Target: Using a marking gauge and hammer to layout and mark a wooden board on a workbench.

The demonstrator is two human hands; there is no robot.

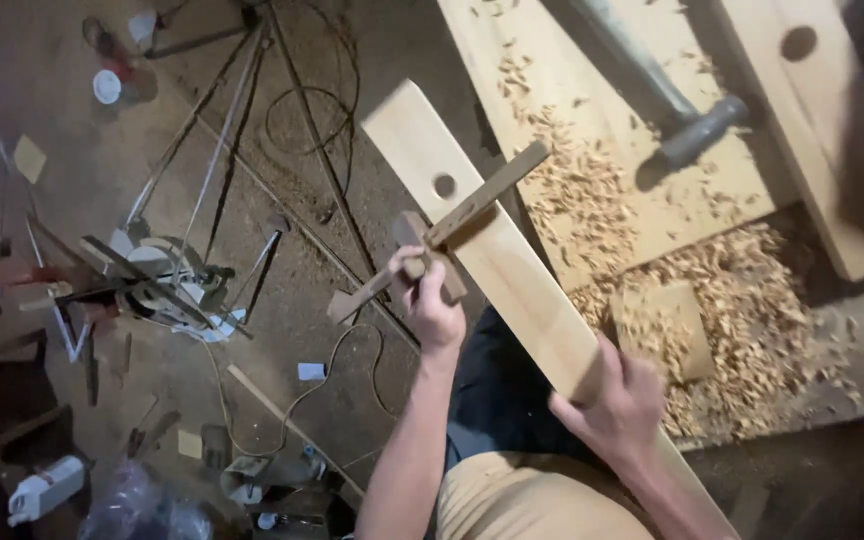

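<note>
My left hand [432, 300] is closed tight round the block of a wooden marking gauge [452, 225], fingers wrapped over the block near its lower end. The gauge's long dark stem runs slantwise, from a flat end low on the left up to its other end at the upper right, and it lies across the face of the plank [512, 270]. The block sits against the plank's left edge.

My right hand [617, 400] is clamped on the same plank lower down, thumb on top and fingers curled under the right edge. The plank is pale wood, long and narrow, tilted from upper left down towards my lap, with a small round hole [444, 186] near its top end, just above where the stem crosses.

Beyond the plank lies a wider board [642, 60] strewn with wood shavings [732, 290], which also heap up on the ground beside it, part covering a small square offcut [667, 325]. A hammer [667, 100] with a grey head rests on that board. Another board [832, 130] with a round hole lies to the far right. To my left, on the dusty floor, there is a tangle of thin rods and cables [202, 200], and a white bottle [44, 488] lies near the bottom corner
</note>
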